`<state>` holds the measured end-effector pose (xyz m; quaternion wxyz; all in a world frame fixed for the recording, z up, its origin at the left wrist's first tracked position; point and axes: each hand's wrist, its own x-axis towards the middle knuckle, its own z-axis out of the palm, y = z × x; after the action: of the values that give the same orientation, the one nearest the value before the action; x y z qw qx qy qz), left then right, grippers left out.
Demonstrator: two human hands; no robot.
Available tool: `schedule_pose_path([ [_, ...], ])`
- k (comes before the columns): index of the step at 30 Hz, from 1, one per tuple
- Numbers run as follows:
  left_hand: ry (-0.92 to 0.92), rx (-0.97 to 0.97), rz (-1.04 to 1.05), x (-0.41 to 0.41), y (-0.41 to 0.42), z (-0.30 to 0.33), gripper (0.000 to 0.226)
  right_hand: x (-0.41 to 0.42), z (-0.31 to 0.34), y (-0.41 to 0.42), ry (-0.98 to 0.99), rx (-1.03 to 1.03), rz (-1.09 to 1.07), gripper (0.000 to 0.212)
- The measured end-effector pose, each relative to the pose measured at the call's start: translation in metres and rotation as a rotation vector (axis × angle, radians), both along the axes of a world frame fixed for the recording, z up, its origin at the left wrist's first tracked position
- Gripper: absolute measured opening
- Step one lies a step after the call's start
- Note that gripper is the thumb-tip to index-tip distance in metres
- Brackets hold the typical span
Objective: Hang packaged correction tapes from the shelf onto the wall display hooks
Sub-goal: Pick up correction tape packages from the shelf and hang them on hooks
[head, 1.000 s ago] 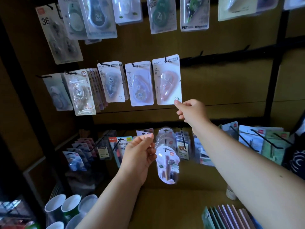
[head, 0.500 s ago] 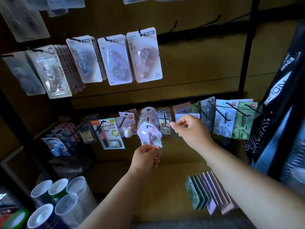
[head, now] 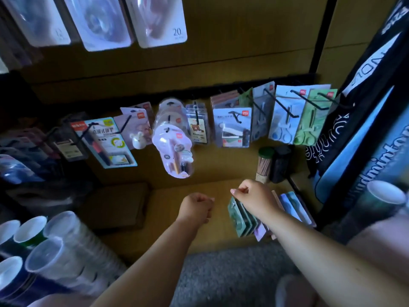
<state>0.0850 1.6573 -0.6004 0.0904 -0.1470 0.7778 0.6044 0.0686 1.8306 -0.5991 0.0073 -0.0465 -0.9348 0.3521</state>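
A row of packaged correction tapes (head: 243, 218) stands upright on the shelf at lower right, green packs in front and pink and blue ones behind. My right hand (head: 254, 199) hovers right over them with curled fingers. Its thumb tip is just above the front green pack, and no pack shows between the fingers. My left hand (head: 195, 209) is a loose fist over the bare shelf board and holds nothing. Hung tape packs (head: 161, 21) fill the wall hooks at the top edge. A round blister pack (head: 174, 151) hangs from a lower hook.
Lower hooks carry staplers (head: 234, 129), scissors (head: 285, 120) and other stationery. Stacked cups (head: 57, 247) crowd the lower left. A pencil tub (head: 264, 165) and a dark tub stand at the shelf's back right. A badminton bag (head: 363, 138) hangs on the right.
My right hand let go of the hung pack and dropped to the shelf stack. My left hand released the round blister pack and lowered. The view tilted down.
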Motion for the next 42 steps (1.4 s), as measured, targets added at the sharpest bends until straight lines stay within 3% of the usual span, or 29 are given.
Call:
schedule_pose_path([
  [7,-0.153,-0.002,0.014,-0.023,0.0,-0.047,0.018,-0.029,-0.074,0.015,-0.202,0.041,-0.062,0.041],
  [13,-0.241,-0.036,-0.005,-0.035,-0.006,-0.085,0.014,-0.05,-0.121,0.024,-0.356,0.078,-0.102,0.031],
  [16,-0.278,-0.031,0.006,-0.04,-0.009,-0.1,0.012,-0.06,-0.137,0.021,-0.366,0.115,-0.083,0.025],
  [22,-0.326,-0.01,0.004,-0.048,-0.01,-0.124,0.01,-0.075,-0.168,0.012,-0.272,0.294,-0.113,0.044],
  [29,-0.365,0.005,0.001,-0.049,-0.009,-0.144,0.012,-0.081,-0.186,0.006,-0.33,0.437,-0.134,0.034],
  [38,-0.39,0.049,0.038,-0.05,-0.01,-0.156,0.013,-0.082,-0.184,0.0,-0.291,0.381,-0.125,0.025],
  [42,-0.417,0.042,0.09,-0.056,-0.012,-0.163,0.023,-0.08,-0.173,-0.014,-0.319,0.165,-0.155,0.023],
])
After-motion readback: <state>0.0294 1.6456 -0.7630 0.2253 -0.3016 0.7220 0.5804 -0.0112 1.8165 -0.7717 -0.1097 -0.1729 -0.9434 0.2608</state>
